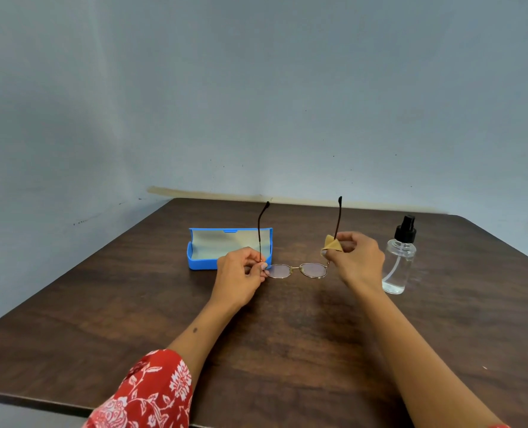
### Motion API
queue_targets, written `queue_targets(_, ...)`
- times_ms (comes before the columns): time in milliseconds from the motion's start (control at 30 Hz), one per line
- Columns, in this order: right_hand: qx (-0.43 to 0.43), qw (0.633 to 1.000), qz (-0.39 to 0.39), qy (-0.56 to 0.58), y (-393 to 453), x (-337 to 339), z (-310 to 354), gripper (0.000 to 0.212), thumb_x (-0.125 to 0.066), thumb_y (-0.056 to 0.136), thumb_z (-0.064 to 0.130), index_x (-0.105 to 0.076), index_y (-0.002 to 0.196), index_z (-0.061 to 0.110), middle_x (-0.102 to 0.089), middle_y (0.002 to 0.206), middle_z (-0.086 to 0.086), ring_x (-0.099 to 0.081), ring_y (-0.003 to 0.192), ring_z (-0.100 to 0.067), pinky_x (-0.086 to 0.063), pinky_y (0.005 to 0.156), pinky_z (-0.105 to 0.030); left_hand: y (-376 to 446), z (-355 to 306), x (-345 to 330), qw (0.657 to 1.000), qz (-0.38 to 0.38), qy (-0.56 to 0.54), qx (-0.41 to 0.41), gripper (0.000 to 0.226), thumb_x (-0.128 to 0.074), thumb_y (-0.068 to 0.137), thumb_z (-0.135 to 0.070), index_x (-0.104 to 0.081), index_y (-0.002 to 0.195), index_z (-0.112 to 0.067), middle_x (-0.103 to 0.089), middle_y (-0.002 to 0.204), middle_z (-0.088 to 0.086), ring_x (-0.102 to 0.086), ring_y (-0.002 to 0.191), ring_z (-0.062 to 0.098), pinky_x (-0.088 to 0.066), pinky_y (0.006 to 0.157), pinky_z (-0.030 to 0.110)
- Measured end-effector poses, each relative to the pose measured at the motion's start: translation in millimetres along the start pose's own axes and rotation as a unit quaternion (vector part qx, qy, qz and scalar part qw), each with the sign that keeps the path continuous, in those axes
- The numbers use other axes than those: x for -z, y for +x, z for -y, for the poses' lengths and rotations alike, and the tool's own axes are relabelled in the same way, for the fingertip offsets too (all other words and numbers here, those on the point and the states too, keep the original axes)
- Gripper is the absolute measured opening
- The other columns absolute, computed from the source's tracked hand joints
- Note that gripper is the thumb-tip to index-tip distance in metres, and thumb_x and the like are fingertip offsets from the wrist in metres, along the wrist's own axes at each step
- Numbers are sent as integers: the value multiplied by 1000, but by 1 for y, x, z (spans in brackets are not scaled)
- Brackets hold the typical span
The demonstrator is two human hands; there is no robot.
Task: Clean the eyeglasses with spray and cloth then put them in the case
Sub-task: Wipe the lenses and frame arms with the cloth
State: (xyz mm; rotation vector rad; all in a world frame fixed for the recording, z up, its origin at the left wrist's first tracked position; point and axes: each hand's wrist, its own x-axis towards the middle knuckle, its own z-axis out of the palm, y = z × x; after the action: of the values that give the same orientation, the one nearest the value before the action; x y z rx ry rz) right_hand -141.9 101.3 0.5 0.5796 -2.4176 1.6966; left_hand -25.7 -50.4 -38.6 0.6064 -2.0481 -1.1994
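Gold-rimmed eyeglasses (296, 270) are held lenses-down over the table, both dark temple arms pointing up. My left hand (241, 273) pinches the left hinge at the base of the left temple. My right hand (355, 261) grips the right hinge and also holds a folded tan cloth (332, 243) against the right temple. The blue case (201, 262) lies open behind my left hand, its pale lining showing. A clear spray bottle (400, 261) with a black pump stands upright just right of my right hand.
The dark wooden table (287, 329) has its near edge at the bottom and its back edge against a grey-blue wall. A red floral sleeve (145, 393) covers my left upper arm.
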Motion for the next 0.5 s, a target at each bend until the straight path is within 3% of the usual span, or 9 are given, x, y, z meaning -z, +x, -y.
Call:
queue_targets(133, 8, 999, 20, 24, -6, 2, 7, 9, -62, 83, 21, -67, 89, 17, -66, 74, 4, -58, 76, -11, -39, 65, -16, -1, 0, 1, 1000, -13, -7, -4, 7, -63, 85, -4, -65, 89, -9, -69, 80, 7, -70, 73, 13, -59, 71, 26)
queue_targets(200, -2, 998, 18, 57, -7, 4, 5, 22, -53, 88, 20, -68, 76, 11, -62, 61, 7, -56, 65, -10, -43, 58, -16, -1, 0, 1, 1000, -18, -7, -7, 7, -63, 85, -3, -65, 89, -8, -69, 79, 7, -70, 73, 13, -59, 70, 24)
queue_targets(267, -25, 996, 17, 83, -4, 4, 0, 25, -49, 90, 16, -72, 86, 7, -62, 65, 10, -65, 73, -16, -54, 70, -27, -1, 0, 1, 1000, -21, -5, -9, 6, -62, 85, -2, -65, 89, -6, -69, 78, 7, -70, 72, 13, -58, 69, 23)
queue_targets(333, -38, 995, 32, 91, -1, 3, -6, 19, -56, 89, 12, -71, 101, 10, -67, 76, 7, -68, 84, -19, -55, 82, -34, -1, 1, 1, 1000, -23, -4, -9, 6, -63, 85, -2, -65, 89, -6, -70, 79, 8, -70, 72, 12, -59, 69, 24)
queue_targets(400, -33, 993, 48, 101, 1, 2, -11, 23, -64, 85, 7, -69, 108, 9, -70, 85, 0, -68, 89, -18, -54, 87, -37, 0, 1, 1, 1000, -22, -3, -8, 6, -63, 85, -2, -66, 88, -7, -70, 80, 8, -70, 71, 12, -59, 70, 25)
queue_targets(500, -28, 994, 69, 84, 2, 3, -14, 27, -70, 81, 5, -70, 107, 10, -70, 81, 3, -66, 83, -13, -53, 88, -38, 0, 1, 1, 1000, -16, 3, -6, 9, -64, 85, -3, -65, 87, -12, -70, 80, 6, -70, 72, 12, -59, 70, 25)
